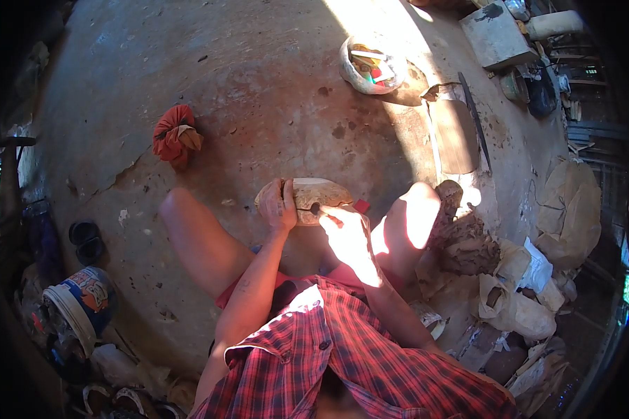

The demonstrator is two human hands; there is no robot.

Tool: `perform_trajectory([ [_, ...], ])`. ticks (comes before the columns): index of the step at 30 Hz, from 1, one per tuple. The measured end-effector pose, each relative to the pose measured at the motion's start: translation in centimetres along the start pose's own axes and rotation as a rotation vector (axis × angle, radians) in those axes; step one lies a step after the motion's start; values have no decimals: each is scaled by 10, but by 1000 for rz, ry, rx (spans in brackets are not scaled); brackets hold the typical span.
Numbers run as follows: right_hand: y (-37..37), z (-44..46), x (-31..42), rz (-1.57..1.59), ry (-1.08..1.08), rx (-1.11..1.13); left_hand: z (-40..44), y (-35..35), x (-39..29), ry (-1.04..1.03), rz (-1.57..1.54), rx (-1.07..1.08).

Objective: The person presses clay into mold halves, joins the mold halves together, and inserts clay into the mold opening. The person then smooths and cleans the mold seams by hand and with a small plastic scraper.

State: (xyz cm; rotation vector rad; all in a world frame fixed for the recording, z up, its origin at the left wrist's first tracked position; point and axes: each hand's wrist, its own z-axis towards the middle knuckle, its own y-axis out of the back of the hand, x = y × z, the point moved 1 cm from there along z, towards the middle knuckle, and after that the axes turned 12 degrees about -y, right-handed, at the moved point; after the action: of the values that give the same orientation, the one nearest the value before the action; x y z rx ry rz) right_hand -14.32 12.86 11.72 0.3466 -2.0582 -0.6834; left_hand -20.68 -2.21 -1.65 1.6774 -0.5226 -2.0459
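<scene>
Between my knees is a rounded, tan clay-coloured piece (321, 193) with a paler top and a dark line along its near side; I cannot tell its exact kind. My left hand (279, 204) grips its left end, fingers bent over the top. My right hand (347, 234), partly washed out by sunlight, is closed at the near right side of the piece. At its fingertips is a small dark object (315, 208), apparently pinched against the surface. A small red item (361, 206) shows just right of the piece.
A red cloth bundle (176, 136) lies ahead on the left. Farther off stand a bowl of small items (353, 73) and a board (456, 140). A brown lump (472, 248) and bags (524, 311) crowd my right. A bucket (91, 300) and sandals (86, 242) are at left.
</scene>
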Motion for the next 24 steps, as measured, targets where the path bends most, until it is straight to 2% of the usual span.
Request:
perform_trajectory([
  [2, -2, 1, -4, 4, 43, -8, 1, 0, 0, -6, -1, -8],
  [6, -5, 4, -3, 20, -5, 11, 1, 2, 2, 40, 36, 63],
  [11, -9, 2, 0, 46, -69, -19, 0, -2, 3, -79, 19, -45],
  [14, -11, 3, -1, 118, -82, 0, 2, 3, -5, -65, -26, -65],
  [20, -19, -1, 11, 14, -116, -59, 1, 1, -3, -57, -8, -55],
  [24, -39, -5, -4, -37, -41, -194, 2, 4, -5, -45, -7, -41],
])
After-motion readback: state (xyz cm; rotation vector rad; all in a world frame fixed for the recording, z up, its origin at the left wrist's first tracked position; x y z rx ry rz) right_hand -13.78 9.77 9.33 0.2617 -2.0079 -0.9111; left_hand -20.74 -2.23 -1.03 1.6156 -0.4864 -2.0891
